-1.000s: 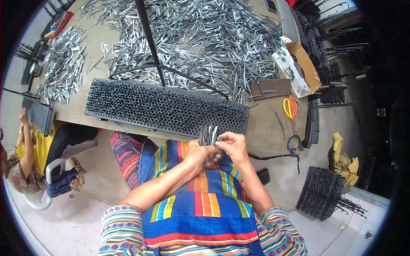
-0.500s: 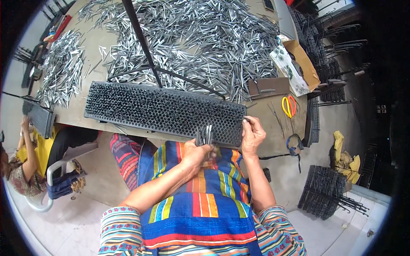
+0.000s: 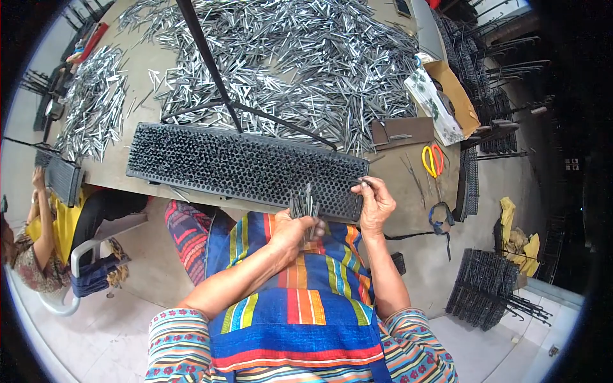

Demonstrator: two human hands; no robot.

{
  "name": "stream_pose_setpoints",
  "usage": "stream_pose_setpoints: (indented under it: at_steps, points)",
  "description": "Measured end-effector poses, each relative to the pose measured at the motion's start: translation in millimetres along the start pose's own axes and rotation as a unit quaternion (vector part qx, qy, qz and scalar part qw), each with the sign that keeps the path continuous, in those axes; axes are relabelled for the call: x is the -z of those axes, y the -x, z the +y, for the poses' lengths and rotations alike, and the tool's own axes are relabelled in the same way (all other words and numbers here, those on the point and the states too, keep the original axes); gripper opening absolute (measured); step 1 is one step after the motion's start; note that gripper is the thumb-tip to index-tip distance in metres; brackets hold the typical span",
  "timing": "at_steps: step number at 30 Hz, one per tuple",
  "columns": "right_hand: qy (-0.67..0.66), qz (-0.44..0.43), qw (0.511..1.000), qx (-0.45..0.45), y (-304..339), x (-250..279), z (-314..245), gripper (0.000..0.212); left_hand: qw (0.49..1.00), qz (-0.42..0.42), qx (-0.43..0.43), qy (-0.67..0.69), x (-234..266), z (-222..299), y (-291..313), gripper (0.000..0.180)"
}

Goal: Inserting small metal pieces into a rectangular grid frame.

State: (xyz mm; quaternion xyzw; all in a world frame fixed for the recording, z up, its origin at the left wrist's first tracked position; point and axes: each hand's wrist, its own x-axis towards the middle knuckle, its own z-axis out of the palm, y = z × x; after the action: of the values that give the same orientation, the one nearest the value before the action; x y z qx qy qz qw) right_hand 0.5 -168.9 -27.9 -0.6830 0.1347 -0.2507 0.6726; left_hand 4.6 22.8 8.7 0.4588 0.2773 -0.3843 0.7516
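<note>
A long black rack (image 3: 220,185) with rows of round holes lies along the table's front edge. Dark upright bits crowd most of its holes; the rows at its right end show bare holes. Just off its front edge, my left hand (image 3: 290,233) is closed around a bunch of thin, pointed metal pieces (image 3: 305,202), their tips upward. My right hand (image 3: 377,205) is at the rack's right end, thumb and forefinger pinched on what looks like one dark slim metal piece. A black metal rod frame (image 3: 220,96) rises from the rack's far side.
A wide heap of metal pieces (image 3: 300,70) covers the table behind the rack, with a smaller pile (image 3: 96,105) at left. Scissors with yellow and red handles (image 3: 432,161), a brown block (image 3: 402,131) and a cardboard box (image 3: 456,96) lie right. A co-worker (image 3: 45,236) sits at left.
My right hand has shifted slightly left over the rack's right end, its fingertips pinching closer to the holes. The bunch in my left hand has tilted a little and moved slightly left.
</note>
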Motion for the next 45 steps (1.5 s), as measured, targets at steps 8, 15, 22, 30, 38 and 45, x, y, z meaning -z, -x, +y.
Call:
stream_pose_setpoints:
  at_steps: [8,15,22,30,38,45]
  points:
    - [0.012,-0.011,1.000,-0.001,0.9,2.4,4.3,0.009,1.000,-0.009,-0.011,0.015,1.5,-2.2,-2.3,0.011]
    - [0.031,-0.026,0.999,0.002,1.7,6.1,2.5,0.009,1.000,-0.020,0.001,0.015,3.3,-3.0,0.3,0.008]
    - [0.117,-0.034,0.992,0.022,3.0,0.8,-5.6,0.007,1.000,-0.012,0.016,0.008,3.4,-3.5,1.2,0.010]
    - [0.214,-0.025,0.976,0.038,-1.9,-7.7,-9.4,0.006,0.999,-0.031,0.008,0.017,3.8,-6.2,-1.1,0.011]
    - [0.303,-0.100,0.944,0.083,-15.9,-12.6,-31.0,0.008,1.000,-0.029,0.003,0.013,3.2,-6.6,-0.4,0.011]
    - [0.309,-0.095,0.941,0.098,-16.6,-12.7,-24.5,0.008,0.999,-0.047,-0.002,0.027,3.7,-5.7,-0.1,0.011]
